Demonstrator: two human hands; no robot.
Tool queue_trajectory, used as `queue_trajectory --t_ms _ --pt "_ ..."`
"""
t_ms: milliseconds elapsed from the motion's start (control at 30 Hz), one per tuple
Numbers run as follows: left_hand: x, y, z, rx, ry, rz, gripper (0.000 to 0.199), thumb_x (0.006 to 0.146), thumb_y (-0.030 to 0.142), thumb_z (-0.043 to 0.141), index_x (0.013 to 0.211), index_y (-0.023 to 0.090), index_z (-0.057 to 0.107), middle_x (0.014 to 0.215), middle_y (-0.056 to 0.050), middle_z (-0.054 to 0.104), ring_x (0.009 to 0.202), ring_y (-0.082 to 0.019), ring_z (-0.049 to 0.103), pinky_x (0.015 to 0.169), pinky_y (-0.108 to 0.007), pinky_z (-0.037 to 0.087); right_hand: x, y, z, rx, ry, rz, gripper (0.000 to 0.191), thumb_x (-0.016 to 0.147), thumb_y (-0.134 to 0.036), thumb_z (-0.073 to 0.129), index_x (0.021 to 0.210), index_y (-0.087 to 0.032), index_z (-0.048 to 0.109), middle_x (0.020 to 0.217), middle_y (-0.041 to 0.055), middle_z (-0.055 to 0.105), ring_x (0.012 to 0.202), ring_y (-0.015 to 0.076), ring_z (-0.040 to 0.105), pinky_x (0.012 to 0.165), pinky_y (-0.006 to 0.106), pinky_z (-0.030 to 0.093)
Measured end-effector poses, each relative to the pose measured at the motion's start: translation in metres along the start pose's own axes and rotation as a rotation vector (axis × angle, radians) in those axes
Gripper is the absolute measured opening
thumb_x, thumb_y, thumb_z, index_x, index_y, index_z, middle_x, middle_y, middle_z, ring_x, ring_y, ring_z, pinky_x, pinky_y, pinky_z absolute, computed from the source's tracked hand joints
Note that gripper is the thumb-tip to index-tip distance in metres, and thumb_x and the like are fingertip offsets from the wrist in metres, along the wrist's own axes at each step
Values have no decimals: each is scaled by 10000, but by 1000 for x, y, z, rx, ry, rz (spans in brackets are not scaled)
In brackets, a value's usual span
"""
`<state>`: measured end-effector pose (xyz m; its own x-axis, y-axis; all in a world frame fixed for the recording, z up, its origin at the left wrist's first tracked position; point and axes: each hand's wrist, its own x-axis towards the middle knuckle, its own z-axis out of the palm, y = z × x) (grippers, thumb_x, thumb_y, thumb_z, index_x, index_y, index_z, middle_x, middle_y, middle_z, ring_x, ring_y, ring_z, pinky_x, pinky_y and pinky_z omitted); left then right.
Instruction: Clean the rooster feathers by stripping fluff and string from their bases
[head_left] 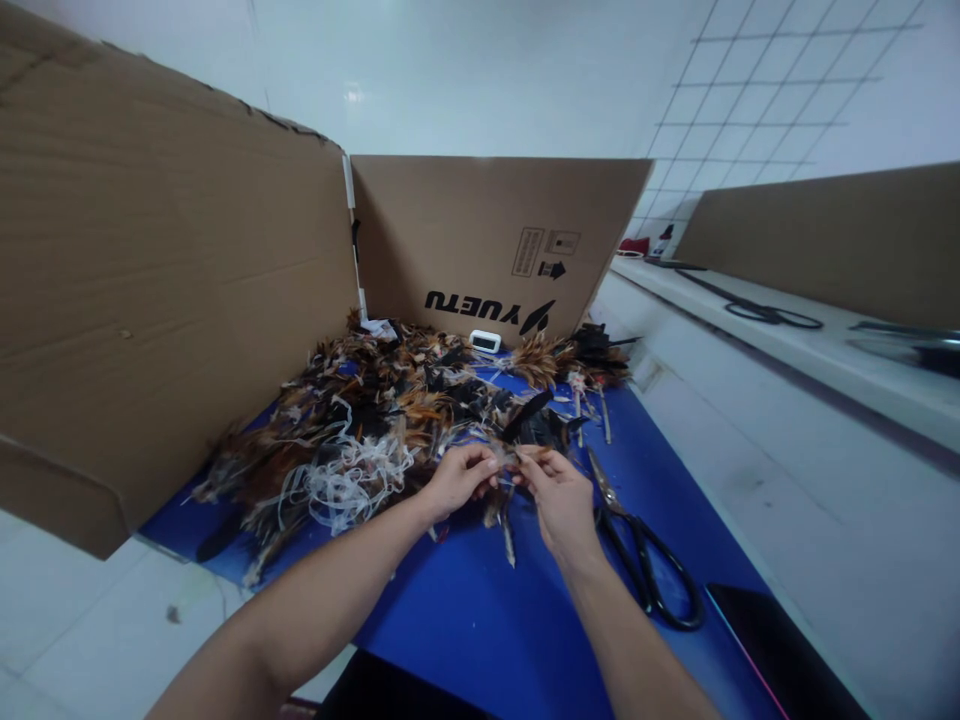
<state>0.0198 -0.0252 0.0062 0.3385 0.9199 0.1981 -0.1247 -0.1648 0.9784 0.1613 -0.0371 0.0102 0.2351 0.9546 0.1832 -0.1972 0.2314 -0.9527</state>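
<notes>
Close together above a blue tabletop [480, 610], both my hands have their fingertips pinched. My left hand [461, 477] is closed at the pale base of a small feather [507, 457]. My right hand [559, 495] pinches the same feather from the other side, its thumb and index finger pressed together. A dark feather [527, 415] rises just behind the fingertips; I cannot tell if it is held. Brown and black feathers [427, 405] lie heaped behind my hands. A tangle of translucent white strips [349, 480] sits on the heap near my left forearm.
Black-handled scissors [643, 560] lie beside my right hand, with a dark phone-like slab [780, 650] at the right edge. Cardboard panels [480, 230] wall the left and back. A small white digital display [485, 342] stands behind the feathers. Another pair of scissors [772, 315] rests on the ledge.
</notes>
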Motion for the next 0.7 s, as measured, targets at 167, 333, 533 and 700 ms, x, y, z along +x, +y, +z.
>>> queue_trajectory --t_ms 167,333,533,700 --pt "0 -3 -1 40 -6 17 326 800 459 534 704 147 530 579 18 522 411 -52 393 400 -177 314 -1 -1 1 -19 9 -21 220 603 -328 748 730 -174 655 726 11 646 619 138 580 557 268 510" --pt "1 -9 -3 79 -30 25 320 815 449 518 704 150 545 579 13 525 416 -58 399 408 -181 314 -1 0 1 -48 -1 -24 241 585 -339 760 719 -171 651 707 10 648 614 139 585 555 266 511" --pt "2 -12 -5 124 -38 20 327 822 445 511 694 145 538 538 29 496 409 -57 393 412 -179 306 -2 2 -1 -91 -31 -30 243 590 -333 759 733 -170 648 727 11 666 657 153 605 606 280 511" --pt "3 -9 -4 145 -34 3 339 808 464 522 693 146 535 536 31 503 399 -59 394 404 -183 312 -1 4 -3 -118 -41 -37 214 602 -304 749 745 -176 654 728 3 669 677 152 608 640 279 499"
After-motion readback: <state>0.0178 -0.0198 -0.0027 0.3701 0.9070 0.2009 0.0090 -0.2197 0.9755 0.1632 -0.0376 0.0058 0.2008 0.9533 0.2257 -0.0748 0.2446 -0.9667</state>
